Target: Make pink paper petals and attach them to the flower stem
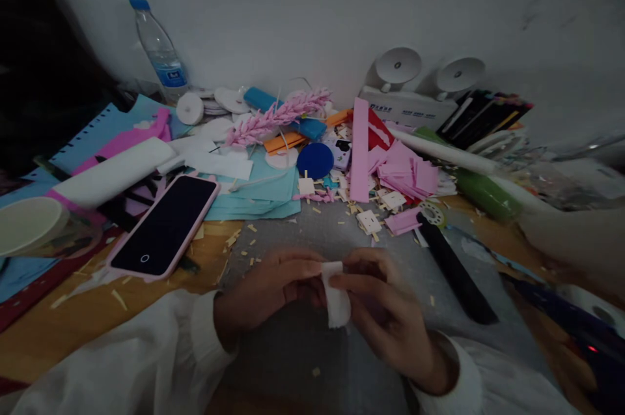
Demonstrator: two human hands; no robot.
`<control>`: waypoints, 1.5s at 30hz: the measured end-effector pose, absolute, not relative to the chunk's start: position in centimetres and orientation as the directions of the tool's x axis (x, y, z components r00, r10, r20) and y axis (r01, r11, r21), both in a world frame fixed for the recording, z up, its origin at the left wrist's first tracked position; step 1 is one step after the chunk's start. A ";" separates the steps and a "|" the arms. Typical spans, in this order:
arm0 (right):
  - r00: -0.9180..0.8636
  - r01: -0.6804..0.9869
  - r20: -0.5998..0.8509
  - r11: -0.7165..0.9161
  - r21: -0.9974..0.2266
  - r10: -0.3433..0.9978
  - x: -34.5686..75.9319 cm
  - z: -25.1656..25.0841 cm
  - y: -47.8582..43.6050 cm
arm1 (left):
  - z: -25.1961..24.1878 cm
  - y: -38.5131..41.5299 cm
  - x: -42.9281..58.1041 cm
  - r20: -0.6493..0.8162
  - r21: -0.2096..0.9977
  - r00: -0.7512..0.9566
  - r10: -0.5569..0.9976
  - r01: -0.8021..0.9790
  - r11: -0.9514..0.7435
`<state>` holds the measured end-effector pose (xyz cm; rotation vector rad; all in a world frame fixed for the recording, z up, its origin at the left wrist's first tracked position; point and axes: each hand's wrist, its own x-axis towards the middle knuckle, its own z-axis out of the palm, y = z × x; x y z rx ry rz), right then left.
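A small white strip (336,304), soft like crepe paper or tissue, is held up over the grey mat (303,232). My left hand (273,288) pinches its upper left edge, fingers closed. From the other side my right hand (385,311) grips the same strip between thumb and fingers. Just beyond the hands lie small cream cards with faces (368,223) and a folded pink paper piece (403,222). Right of my right hand rests a black-handled cutter (456,271). Both hands are slightly blurred.
A phone (163,229) lies at left, near a lidded tub (34,226). Behind are teal paper sheets (254,203), a pink braided stem (278,118) and a water bottle (161,53). A glue gun (566,317) with a red light sits at right. Scraps litter the mat.
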<state>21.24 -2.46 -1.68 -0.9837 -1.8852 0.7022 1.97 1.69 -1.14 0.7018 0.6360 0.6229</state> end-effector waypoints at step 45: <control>-0.135 -0.086 0.105 0.094 -0.992 0.985 19.7 -1.2 -2.8 | -0.4 1.2 2.2 -0.171 0.964 0.503 0.848 -0.093 0.249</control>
